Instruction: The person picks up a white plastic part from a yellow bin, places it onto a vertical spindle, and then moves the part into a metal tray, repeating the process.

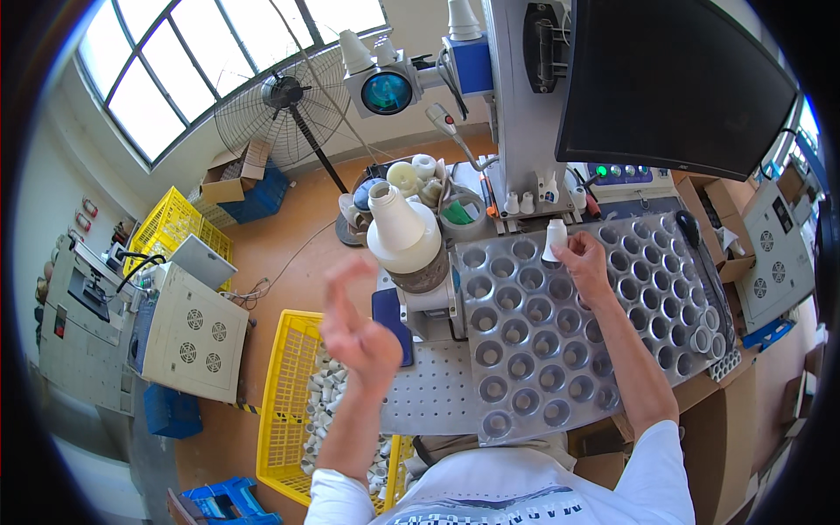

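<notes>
My right hand (pixel 584 262) pinches a small white tapered cup-like part (pixel 556 236) with a dark lower rim, over the far side of a clear plastic tray (pixel 486 381) with rows of round pockets. My left hand (pixel 359 328) is raised left of the machine, slightly blurred; its fingers are apart, with nothing visible in them. Just beyond it stands a white stepped cone fixture (pixel 394 219) on a round rotary holder (pixel 420 276). No part sits visibly on the cone's tip.
A yellow crate (pixel 284 398) of small white parts stands below my left forearm. A dark blue phone-like slab (pixel 391 324) lies on the perforated metal plate (pixel 429 385). A lens head (pixel 385 92) hangs above the cone. A monitor (pixel 678 87) overhangs the tray's far right.
</notes>
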Tool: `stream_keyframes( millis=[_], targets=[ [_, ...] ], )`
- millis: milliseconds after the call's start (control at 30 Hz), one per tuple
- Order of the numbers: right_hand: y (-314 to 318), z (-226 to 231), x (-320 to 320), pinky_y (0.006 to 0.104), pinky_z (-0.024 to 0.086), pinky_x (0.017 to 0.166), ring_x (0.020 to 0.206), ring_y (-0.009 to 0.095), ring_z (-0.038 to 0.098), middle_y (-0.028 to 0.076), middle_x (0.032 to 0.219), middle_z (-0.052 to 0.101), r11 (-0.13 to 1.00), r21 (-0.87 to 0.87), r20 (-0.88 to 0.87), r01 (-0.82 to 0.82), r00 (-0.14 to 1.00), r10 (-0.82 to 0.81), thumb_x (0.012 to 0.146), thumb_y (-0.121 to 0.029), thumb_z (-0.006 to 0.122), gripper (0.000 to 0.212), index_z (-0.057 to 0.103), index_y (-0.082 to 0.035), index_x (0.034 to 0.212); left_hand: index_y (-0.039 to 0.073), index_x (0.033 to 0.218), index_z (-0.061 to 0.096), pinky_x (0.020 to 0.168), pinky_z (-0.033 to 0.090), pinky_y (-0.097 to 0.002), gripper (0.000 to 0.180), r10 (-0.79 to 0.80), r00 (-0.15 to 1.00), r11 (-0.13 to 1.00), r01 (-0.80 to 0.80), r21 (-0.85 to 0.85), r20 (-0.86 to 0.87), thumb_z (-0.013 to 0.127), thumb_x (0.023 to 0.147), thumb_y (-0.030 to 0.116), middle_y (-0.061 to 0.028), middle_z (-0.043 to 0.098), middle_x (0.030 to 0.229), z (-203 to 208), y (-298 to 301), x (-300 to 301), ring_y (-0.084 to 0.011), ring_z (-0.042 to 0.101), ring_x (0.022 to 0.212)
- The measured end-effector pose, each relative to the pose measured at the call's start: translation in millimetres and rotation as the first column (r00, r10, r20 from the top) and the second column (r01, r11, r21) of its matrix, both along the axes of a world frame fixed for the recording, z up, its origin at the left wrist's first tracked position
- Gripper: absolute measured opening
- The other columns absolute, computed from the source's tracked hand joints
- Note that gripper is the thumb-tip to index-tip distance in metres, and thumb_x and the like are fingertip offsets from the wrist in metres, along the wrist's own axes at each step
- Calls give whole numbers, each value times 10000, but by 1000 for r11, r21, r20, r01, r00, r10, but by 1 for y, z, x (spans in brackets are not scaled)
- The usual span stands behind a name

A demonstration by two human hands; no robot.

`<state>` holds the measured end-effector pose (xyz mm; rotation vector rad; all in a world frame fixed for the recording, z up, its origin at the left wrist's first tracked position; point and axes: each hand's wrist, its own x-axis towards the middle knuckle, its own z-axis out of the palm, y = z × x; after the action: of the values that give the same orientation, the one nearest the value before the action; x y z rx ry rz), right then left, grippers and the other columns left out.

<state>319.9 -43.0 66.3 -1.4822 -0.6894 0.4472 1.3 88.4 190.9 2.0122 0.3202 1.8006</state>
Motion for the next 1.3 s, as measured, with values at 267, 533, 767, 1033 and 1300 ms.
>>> stream_keyframes(
  millis=[267, 533, 767, 1033, 1300],
  targets=[
    [77, 158, -115, 258, 437, 679, 757, 67, 490, -9, 811, 596, 785, 489, 230, -380, 924, 304, 856, -123, 782, 265, 532, -55, 798, -27, 612, 646, 648, 461, -236, 306, 50, 953, 948, -139, -286, -298, 395, 695, 127, -64, 654, 678, 85, 48, 25, -125, 588, 655],
    [102, 147, -163, 358, 499, 827, 901, 247, 627, 133, 979, 666, 887, 247, 573, -391, 797, 192, 799, -121, 797, 279, 529, -40, 804, 2, 610, 657, 728, 489, -311, 296, 471, 846, 804, -528, -275, -249, 407, 677, 146, -59, 620, 646, 8, 64, -127, -185, 596, 672],
    [-7, 90, -88, 394, 479, 968, 1084, 238, 653, 133, 1123, 682, 978, 175, 550, -112, 835, -3, 849, -121, 748, 223, 537, -52, 830, -44, 882, 742, 750, 536, -374, 337, 771, 442, 590, -767, 253, -459, 477, 757, 121, -133, 705, 797, -179, 152, -319, -263, 643, 761],
    [-242, 48, 28, 438, 442, 1051, 1222, 338, 557, 159, 1203, 637, 582, -530, 689, 617, 713, -128, 791, -118, 713, 319, 640, -42, 1092, -101, 776, 627, 770, 477, -393, 334, 151, 884, 841, -350, -412, -442, 427, 749, 165, -181, 647, 769, -180, 3, -150, -299, 610, 772],
    [-349, 52, 59, 412, 381, 1160, 1395, 332, 445, 162, 1457, 529, 315, -787, 531, 531, 842, -92, 747, -87, 676, 745, 467, -85, 1462, -79, 801, 574, 644, 469, -372, 324, -402, 829, 889, 252, -382, -390, 425, 861, 202, -155, 624, 791, -184, -69, -25, -289, 599, 717]
  ],
)
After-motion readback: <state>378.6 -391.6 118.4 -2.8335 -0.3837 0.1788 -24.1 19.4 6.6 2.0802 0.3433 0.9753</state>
